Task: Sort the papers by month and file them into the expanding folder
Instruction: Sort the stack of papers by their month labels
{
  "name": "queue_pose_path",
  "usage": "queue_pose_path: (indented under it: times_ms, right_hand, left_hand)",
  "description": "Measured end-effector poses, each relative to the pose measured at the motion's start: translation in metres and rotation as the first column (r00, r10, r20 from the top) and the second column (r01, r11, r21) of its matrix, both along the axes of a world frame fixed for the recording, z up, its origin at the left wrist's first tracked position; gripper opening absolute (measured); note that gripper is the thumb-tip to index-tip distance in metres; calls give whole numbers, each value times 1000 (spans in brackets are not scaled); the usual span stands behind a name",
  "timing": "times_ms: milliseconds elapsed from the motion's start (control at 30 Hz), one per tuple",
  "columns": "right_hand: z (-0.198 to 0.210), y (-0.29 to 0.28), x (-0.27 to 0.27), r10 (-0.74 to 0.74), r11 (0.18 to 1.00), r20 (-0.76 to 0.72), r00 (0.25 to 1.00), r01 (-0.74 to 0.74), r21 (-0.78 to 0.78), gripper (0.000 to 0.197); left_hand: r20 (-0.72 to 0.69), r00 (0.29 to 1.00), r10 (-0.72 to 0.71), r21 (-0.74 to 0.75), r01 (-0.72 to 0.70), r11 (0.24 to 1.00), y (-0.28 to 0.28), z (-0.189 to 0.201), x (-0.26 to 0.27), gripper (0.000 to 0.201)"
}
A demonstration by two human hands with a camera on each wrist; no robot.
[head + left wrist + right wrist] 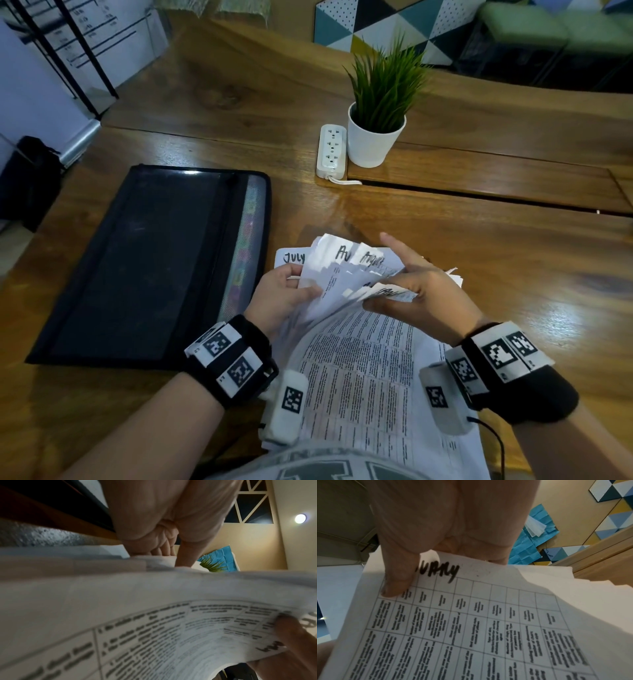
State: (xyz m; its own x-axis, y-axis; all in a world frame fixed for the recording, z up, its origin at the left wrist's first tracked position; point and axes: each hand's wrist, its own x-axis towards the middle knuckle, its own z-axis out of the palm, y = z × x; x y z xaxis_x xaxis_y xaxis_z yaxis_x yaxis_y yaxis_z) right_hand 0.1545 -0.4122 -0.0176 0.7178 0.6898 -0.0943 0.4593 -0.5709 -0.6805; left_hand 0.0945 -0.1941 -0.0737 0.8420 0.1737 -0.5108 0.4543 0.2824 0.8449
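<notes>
A stack of printed papers (359, 370) lies on the table in front of me, its top edges lifted and fanned. Handwritten months show on them: "JULY" (293, 257) and "August" (371, 260). My left hand (301, 291) grips the left side of the fanned sheets, thumb on top. My right hand (387, 298) pinches a bunch of sheet tops, its index finger pointing out. In the right wrist view my thumb (397, 582) presses a gridded sheet (471, 622) marked "...UARY". The black expanding folder (147, 267) lies flat to the left, coloured tabs showing along its right edge.
A potted plant (376, 137) in a white pot and a white power strip (330, 150) stand behind the papers. The wooden table (513, 291) has a long slot at the right. A black bag (27, 181) sits off the table's left edge.
</notes>
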Motion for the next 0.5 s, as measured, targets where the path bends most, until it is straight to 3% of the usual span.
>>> queue_pose_path:
  times_ms: [100,267,433,500]
  right_hand:
    - [3,4,2,4,999,-52,999,-2,38,32]
    - [-1,0,-4,-22,995,15,1000,21,97,25]
    - [-9,-11,-13,-19,994,104,994,8,109,47]
    - [-9,-13,-14,-23,993,110,994,10,118,45]
  left_hand:
    - [12,1000,-3,-20,3,1000,0,1,-2,27]
    - [25,1000,17,-55,-15,998,-2,2,-3,20]
    - [-1,995,101,-68,-101,993,-1,-1,-4,18]
    - [-14,995,100,-83,-100,991,-1,0,-3,14]
